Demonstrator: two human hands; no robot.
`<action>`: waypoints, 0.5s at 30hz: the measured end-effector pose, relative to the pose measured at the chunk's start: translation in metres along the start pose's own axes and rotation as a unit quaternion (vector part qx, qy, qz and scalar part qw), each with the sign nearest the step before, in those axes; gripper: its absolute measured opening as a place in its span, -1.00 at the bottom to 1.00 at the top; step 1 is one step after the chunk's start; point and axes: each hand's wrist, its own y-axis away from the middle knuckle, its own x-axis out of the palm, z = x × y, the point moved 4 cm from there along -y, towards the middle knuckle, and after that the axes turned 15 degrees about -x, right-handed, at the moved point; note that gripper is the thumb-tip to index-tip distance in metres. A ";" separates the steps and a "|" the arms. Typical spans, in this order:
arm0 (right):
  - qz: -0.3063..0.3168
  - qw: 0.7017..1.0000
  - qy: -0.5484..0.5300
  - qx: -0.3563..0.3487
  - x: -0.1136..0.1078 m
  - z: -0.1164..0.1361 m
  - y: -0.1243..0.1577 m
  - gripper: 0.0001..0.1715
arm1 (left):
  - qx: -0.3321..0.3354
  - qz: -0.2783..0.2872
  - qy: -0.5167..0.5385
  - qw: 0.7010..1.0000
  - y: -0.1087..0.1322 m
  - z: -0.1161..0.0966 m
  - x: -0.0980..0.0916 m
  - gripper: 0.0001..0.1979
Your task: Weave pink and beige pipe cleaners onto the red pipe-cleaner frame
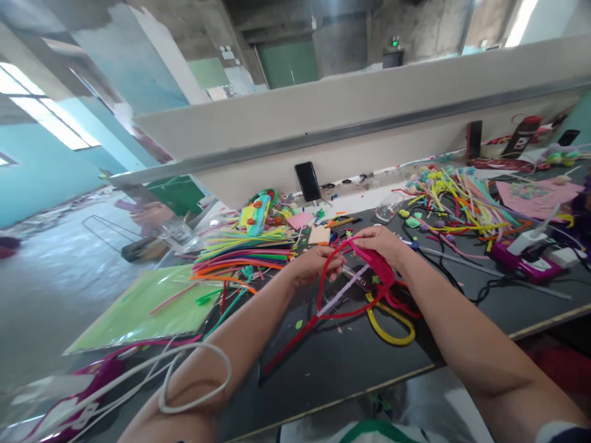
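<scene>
A looped shape of red and pink pipe cleaners [325,278], with a pale lilac strip [344,291] across it and a red stem running to the lower left, is held above the dark tabletop. My right hand [377,246] is closed on its upper right, where pink pipe cleaners bunch densely. My left hand [318,266] is at the upper left side of the loop, fingers curled and pinched at the red pipe cleaner; the fingertips are partly hidden. Just below my right hand lies a yellow loop [394,329] on the table.
Bundled colourful pipe cleaners [244,252] lie beyond my left arm, near a green sheet pack [138,307]. More pipe cleaners [471,200] are heaped at right. A phone [308,181] leans on the partition. White cable [226,369] loops over my left forearm; a purple power strip [526,261] sits right.
</scene>
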 end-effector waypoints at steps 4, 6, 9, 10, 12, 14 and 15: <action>0.022 0.999 -0.008 -0.034 0.001 0.004 0.001 -0.69 | -0.002 0.195 0.070 0.978 -0.001 0.014 0.040 -0.34; 0.034 0.999 -0.009 -0.038 0.001 0.005 0.001 -0.69 | -0.018 0.266 0.066 0.962 0.006 0.010 0.056 -0.30; 0.057 0.998 -0.023 -0.027 0.002 0.005 0.002 -0.68 | -0.034 0.320 0.055 0.945 0.019 0.002 0.067 -0.24; 0.066 0.997 -0.027 -0.023 0.003 0.006 0.002 -0.67 | -0.030 0.324 0.059 0.944 0.021 0.002 0.069 -0.23; 0.084 0.996 -0.028 -0.020 0.005 0.006 0.003 -0.68 | -0.019 0.325 0.081 0.942 0.023 0.004 0.070 -0.23; 0.095 0.995 -0.017 -0.022 0.006 0.006 0.004 -0.69 | -0.005 0.327 0.115 0.938 0.021 0.009 0.071 -0.29; 0.097 0.995 -0.006 -0.024 0.007 0.006 0.004 -0.69 | 0.001 0.326 0.135 0.936 0.019 0.012 0.071 -0.35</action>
